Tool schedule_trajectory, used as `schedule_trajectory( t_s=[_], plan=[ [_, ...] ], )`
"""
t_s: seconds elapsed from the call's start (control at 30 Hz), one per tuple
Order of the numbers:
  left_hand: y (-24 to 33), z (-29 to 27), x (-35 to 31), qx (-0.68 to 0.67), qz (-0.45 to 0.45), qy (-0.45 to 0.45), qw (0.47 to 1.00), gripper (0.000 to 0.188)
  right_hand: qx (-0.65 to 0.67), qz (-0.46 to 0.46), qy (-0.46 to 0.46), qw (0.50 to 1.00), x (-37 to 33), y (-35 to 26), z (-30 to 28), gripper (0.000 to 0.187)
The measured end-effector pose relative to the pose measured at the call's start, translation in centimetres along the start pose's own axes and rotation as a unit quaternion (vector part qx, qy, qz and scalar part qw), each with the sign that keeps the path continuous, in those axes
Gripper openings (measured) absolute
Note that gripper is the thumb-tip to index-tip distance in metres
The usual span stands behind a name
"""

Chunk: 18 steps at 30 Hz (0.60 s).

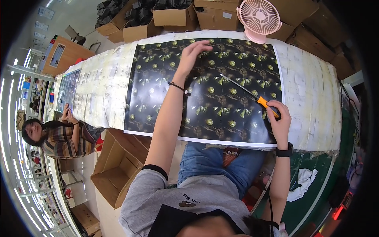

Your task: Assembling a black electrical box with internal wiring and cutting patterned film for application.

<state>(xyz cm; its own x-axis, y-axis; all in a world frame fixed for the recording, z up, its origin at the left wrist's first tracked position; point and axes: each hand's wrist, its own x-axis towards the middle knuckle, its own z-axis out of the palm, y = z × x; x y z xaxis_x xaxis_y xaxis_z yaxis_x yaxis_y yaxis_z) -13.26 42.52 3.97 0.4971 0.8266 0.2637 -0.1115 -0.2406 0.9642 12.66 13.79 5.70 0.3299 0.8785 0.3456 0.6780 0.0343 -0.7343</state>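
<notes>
A large glossy black sheet point(169, 98) printed with rows of small yellow-green motifs lies on the table in front of me, with a white margin around it. My right hand point(279, 118), at the sheet's right side, is closed round the orange and black handle of a screwdriver point(244, 90). Its thin metal shaft points up and left across the print, and I cannot tell if the tip touches the sheet. Toward the far edge, my left hand point(191, 57) reaches over the sheet with fingers stretched out and holds nothing.
The long table has a pale, taped cover point(104, 91). A pink fan point(259, 19) stands at its far edge, with cardboard boxes point(173, 15) behind. An open carton point(116, 168) sits below left. Another person point(65, 138) is at the left, beside a second printed sheet point(68, 90).
</notes>
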Motion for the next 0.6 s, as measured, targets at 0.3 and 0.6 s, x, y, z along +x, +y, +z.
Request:
schedule_trajectory(
  t_s=[0.3, 0.6],
  plan=[
    [-1.9, -6.4, -0.1, 0.32, 0.007, 0.186, 0.929, 0.028, 0.003, -0.003, -0.001, 1.0, -0.2, 0.1, -0.1, 0.014],
    [-3.6, -9.2, -2.5, 0.562, 0.078, 0.195, 0.8, 0.028, 0.014, -0.001, -0.003, 1.0, -0.1, 0.1, 0.1, 0.013]
  ],
)
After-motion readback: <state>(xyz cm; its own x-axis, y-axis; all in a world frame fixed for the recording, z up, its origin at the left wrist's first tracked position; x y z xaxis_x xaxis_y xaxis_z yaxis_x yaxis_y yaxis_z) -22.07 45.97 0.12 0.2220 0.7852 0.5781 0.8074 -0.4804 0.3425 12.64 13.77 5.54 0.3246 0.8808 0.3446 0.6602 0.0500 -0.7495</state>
